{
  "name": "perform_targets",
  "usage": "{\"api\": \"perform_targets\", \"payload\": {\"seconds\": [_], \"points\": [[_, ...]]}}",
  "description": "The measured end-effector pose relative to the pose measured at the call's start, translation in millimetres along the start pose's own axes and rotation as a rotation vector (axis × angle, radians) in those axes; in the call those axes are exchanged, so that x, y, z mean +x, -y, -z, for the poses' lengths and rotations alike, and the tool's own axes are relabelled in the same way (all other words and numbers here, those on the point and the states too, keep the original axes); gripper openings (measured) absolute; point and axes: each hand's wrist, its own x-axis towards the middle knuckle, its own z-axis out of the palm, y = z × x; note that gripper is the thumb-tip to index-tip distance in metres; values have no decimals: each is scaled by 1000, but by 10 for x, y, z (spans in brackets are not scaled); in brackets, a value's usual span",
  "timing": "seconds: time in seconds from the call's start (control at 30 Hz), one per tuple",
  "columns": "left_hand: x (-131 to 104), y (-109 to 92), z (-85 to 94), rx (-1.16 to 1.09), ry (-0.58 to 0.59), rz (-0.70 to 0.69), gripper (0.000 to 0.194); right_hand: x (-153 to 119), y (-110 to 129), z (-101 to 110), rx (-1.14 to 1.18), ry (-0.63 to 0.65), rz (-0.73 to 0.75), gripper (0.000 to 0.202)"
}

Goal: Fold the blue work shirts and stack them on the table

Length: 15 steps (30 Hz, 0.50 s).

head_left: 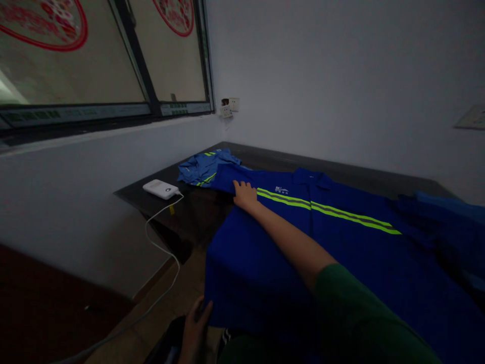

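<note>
A dark blue work shirt [280, 237] lies spread over the table, with its collar at the far side, a white chest logo and yellow-green and grey reflective stripes. My right hand [245, 194], reaching across it from a green sleeve, has curled fingers closed on the cloth beside the left-hand shirt sleeve. Low in the picture, my left hand [197, 323] pinches the shirt's bottom corner, which hangs past the table's front edge. A lighter blue shirt [206, 167] with yellow-green stripes lies crumpled behind the spread shirt's sleeve.
Near the dark table's [132, 191] left corner sits a white power bank [161, 188]; its white cable [170, 250] drops toward the floor. More blue garments [447, 212] lie at the right. A window [113, 60] and wall sockets [229, 106] border the corner.
</note>
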Motion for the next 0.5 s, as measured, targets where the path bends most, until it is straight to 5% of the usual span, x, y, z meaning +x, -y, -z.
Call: {"api": "perform_targets", "payload": {"seconds": [0.27, 0.37, 0.5], "points": [[-20, -324, 62, 1, -168, -50, 52, 428, -26, -326, 409, -44, -344, 36], [-42, -438, 139, 90, -217, -92, 47, 527, -258, -240, 560, -64, -391, 26], [-237, -721, 255, 314, -308, -349, 36, 633, -778, 52, 921, -184, -449, 26]]}}
